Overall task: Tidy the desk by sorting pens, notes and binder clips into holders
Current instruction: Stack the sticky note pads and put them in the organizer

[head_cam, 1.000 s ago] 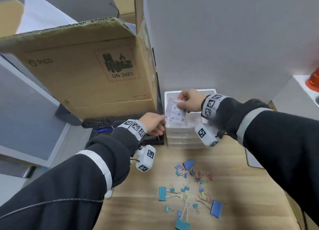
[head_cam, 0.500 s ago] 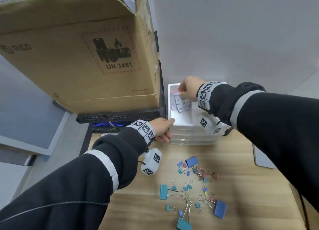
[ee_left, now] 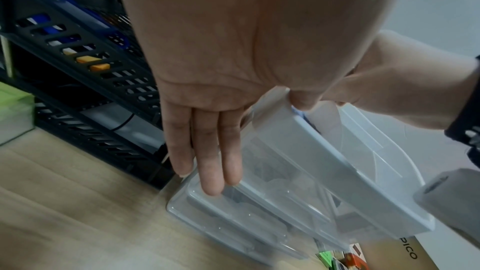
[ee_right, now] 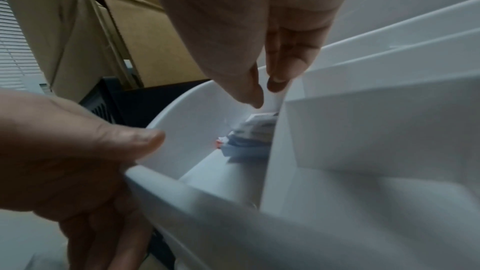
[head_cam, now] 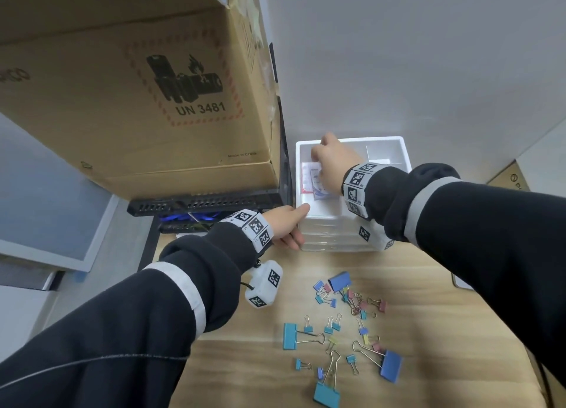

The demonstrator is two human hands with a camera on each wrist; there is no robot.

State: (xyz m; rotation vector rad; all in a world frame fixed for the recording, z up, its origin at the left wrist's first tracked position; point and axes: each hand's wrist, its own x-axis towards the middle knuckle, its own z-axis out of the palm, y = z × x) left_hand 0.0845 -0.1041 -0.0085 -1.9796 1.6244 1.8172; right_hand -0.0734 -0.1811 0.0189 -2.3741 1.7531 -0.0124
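Note:
A white desk organizer (head_cam: 398, 150) with clear drawers stands at the back of the wooden desk. My right hand (head_cam: 330, 159) reaches into its top tray's left compartment. In the right wrist view, thumb and forefinger of that hand (ee_right: 267, 93) pinch a printed note (ee_right: 259, 128) that stands on other papers there. My left hand (head_cam: 291, 224) braces the organizer's front left corner. Its straight fingers (ee_left: 207, 161) lie flat against the drawers and its thumb rests on the rim. Several blue, pink and yellow binder clips (head_cam: 343, 325) lie scattered on the desk in front.
A large cardboard box (head_cam: 137, 101) sits on a black slotted tray stack (head_cam: 208, 202) just left of the organizer. Green sticky notes (ee_left: 13, 106) lie beside that stack. A flat white object (head_cam: 459, 282) pokes out at the desk's right edge.
My right hand has lowered the note from above the organizer down into the top tray's left compartment. My left hand has moved forward onto the organizer's corner.

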